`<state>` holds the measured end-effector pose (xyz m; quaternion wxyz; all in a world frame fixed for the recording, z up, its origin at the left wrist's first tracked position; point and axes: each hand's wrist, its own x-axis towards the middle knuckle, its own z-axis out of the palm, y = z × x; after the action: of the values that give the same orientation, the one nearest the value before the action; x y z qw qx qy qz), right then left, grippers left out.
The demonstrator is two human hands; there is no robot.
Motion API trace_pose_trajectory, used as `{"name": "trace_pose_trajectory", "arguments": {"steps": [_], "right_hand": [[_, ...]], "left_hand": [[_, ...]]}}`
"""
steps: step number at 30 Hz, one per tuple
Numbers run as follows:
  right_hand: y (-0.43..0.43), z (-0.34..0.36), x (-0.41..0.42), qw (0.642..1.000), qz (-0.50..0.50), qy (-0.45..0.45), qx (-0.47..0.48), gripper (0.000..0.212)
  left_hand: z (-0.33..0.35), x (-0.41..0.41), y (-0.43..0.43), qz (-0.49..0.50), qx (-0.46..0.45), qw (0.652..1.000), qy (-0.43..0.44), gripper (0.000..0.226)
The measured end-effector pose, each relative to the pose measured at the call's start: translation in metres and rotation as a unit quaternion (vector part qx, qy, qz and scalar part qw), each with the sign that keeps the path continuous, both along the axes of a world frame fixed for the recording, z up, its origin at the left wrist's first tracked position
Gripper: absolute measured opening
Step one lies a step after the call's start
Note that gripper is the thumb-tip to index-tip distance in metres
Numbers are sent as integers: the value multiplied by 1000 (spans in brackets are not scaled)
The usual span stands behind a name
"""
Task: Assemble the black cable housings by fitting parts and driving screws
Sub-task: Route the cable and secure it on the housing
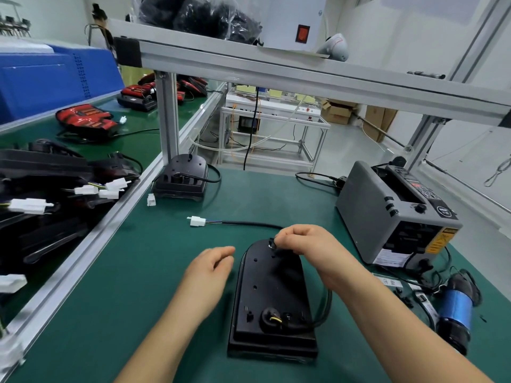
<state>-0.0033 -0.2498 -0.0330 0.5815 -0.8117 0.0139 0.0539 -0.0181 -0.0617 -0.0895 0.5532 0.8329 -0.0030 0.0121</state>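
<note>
A black cable housing (pixel 271 294) lies flat on the green mat in front of me, its rounded end pointing away. My right hand (pixel 307 241) is over that far end, fingertips pinched on a small black part at a hole there. A black cable (pixel 249 224) runs out from under this hand to a white connector (pixel 197 220) on the mat. Another stretch of cable loops along the housing's right side to its near end. My left hand (pixel 211 268) hovers just left of the housing, fingers loosely curled, holding nothing. A second black housing (pixel 184 176) stands farther back by the frame post.
A grey tape dispenser machine (pixel 392 214) sits at the right, with a blue-and-black electric screwdriver (pixel 455 308) lying near it. An aluminium rail (pixel 91 239) separates the left bench, which holds black housings, white connectors and red lamp units (pixel 85 117). A shelf beam (pixel 276 70) spans overhead.
</note>
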Motion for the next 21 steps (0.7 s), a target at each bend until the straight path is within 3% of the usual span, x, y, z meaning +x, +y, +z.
{"name": "trace_pose_trajectory", "arguments": {"steps": [5,7,21], "right_hand": [[4,-1,-5,997,37,51,-43,19],[7,-4,-14,993,63,70,-68,20],[24,-25,-24,976,35,9,-213,26]], "left_hand": [[-6,-18,-3,-82,-85,992,41,35],[-6,-24,-2,-126,-106,986,40,49],[-10,-27,-1,-86,-106,989,59,41]]}}
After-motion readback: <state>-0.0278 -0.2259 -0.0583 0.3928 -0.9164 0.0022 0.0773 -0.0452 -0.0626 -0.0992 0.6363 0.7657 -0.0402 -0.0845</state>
